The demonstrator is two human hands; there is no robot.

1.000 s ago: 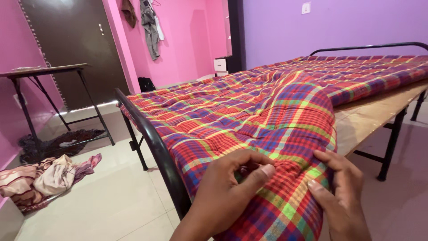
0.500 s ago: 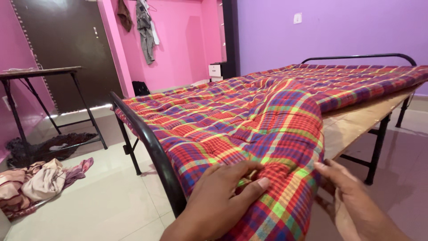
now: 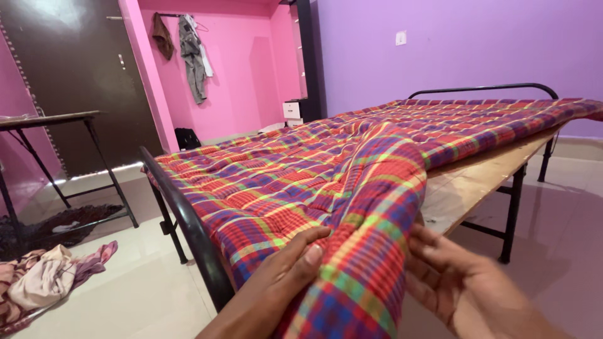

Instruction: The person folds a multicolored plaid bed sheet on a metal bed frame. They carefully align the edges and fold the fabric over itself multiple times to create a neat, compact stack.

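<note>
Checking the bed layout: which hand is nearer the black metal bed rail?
Left. The left hand lies on the checked mattress beside the black bed rail; the right hand is across the fold, by the wooden board.

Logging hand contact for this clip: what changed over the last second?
The right hand left the top of the checked mattress and now opens under its folded corner. The left hand went from pinching to lying flat. The mattress remains on the bed frame.
</note>
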